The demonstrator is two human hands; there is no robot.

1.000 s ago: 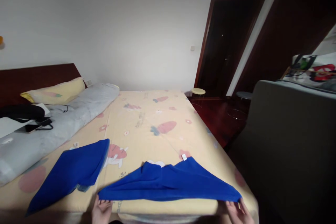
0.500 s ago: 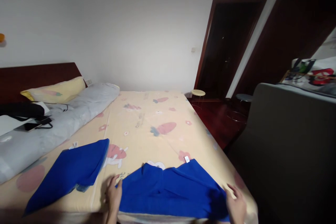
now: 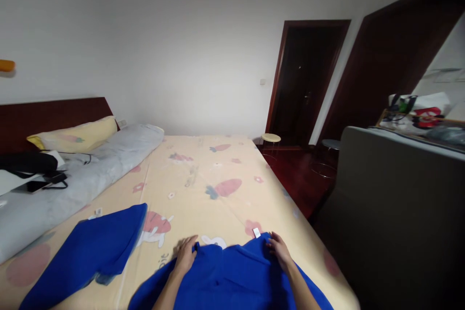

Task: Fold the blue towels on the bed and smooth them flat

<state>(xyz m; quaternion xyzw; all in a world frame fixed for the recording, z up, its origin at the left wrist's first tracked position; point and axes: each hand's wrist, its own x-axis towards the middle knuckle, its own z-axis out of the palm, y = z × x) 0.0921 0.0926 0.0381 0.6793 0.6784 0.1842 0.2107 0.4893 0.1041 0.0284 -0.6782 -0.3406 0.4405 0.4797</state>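
Note:
A blue garment (image 3: 232,271) with a white tag on its far edge lies spread on the near side of the bed; its exact kind I cannot make out. At its far left corner is my left hand (image 3: 186,254), fingers stretched out against the cloth. My right hand (image 3: 280,251) touches the far right corner beside the tag, its fingers apart and slightly bent. Both forearms pass over the garment. Left of it lies a second blue garment (image 3: 90,252), folded, with a small tag at its far edge.
The bed (image 3: 196,174) has a patterned sheet. Along its left side lie a grey rolled quilt (image 3: 119,160), a yellow pillow (image 3: 80,134), a phone (image 3: 36,185) and black cables. A grey panel (image 3: 392,213) stands at right. Beyond the bed are a stool (image 3: 271,138) and a dark door (image 3: 308,82).
Both hands have moved from the garment's left and right sides up to its far corners, closer together. The view has shifted slightly. The second garment lies as before.

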